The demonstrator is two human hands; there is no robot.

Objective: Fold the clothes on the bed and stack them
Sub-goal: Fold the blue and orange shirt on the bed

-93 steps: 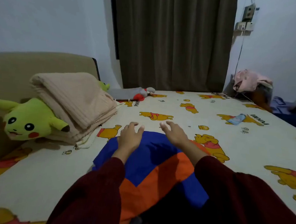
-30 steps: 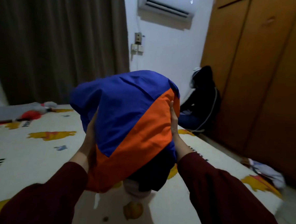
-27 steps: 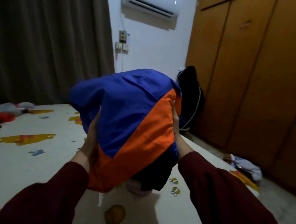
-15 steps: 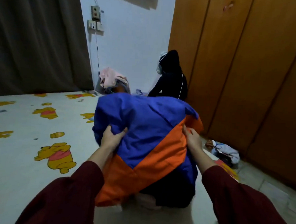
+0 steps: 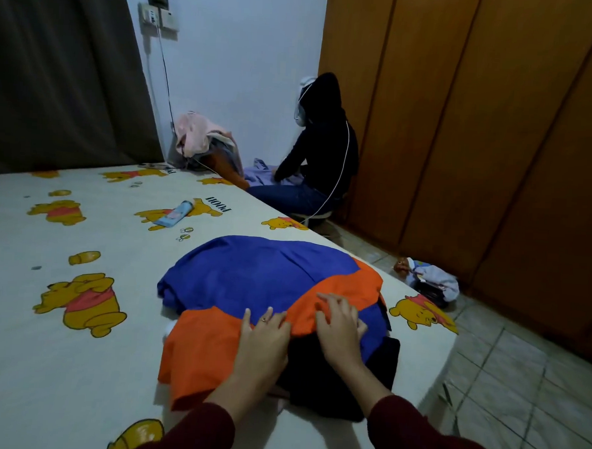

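A stack of folded clothes lies on the bed near its right edge. On top is a blue and orange garment. Under it a black garment sticks out toward me, and a bit of white cloth shows at the stack's left side. My left hand rests flat on the near part of the stack, fingers straight, a ring on one finger. My right hand lies on the orange band beside it, fingers spread and relaxed. Both sleeves are dark red.
A small light-blue tube lies on the sheet farther back. A person in black sits on the floor by the wooden wardrobe. A pile of clothes sits in the corner. A doll and cloth lie on the tiled floor.
I carried the stack through the air to the right side of the bed and set it down. My hands moved from its sides onto its top.
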